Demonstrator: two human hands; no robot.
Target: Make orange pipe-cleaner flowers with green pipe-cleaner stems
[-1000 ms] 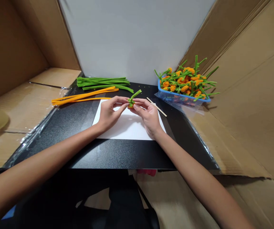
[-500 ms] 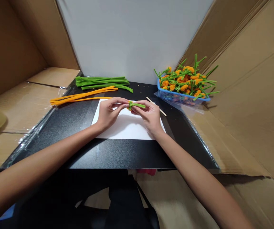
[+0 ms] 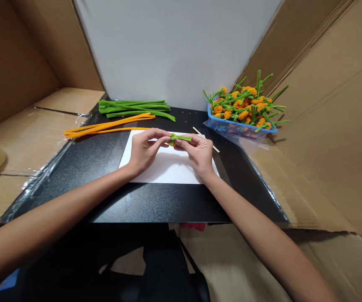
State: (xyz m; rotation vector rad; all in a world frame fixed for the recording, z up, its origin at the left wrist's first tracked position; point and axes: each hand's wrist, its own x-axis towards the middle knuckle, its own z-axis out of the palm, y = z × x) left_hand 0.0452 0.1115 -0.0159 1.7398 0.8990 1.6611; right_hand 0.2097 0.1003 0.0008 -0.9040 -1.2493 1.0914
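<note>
Orange-and-green fuzzy piece (image 3: 172, 140) is up in the fingers over the far part of the white sheet (image 3: 168, 172), roughly midway between the table's (image 3: 168, 205) left and right edges. Left hand (image 3: 143, 149): nearly closed, thumb and fingertips pinching the piece's left side. Right hand (image 3: 201, 154): likewise nearly closed, thumb and fingers on its right side, green tail (image 3: 184, 138) pointing to the table's right edge. How hard either presses, cannot tell.

Step in hand looks like close finger-work where green meets orange. Best done, I judge, with the left pinch as anchor and the right making small, even adjustments; a light touch should spare the fuzz, a hard squeeze may flatten the orange. Tail wants to stay straight, clear of the thumb.

Blue basket (image 3: 242, 126) of similar pieces: far right corner. Green strips (image 3: 137, 107): far left corner.
</note>
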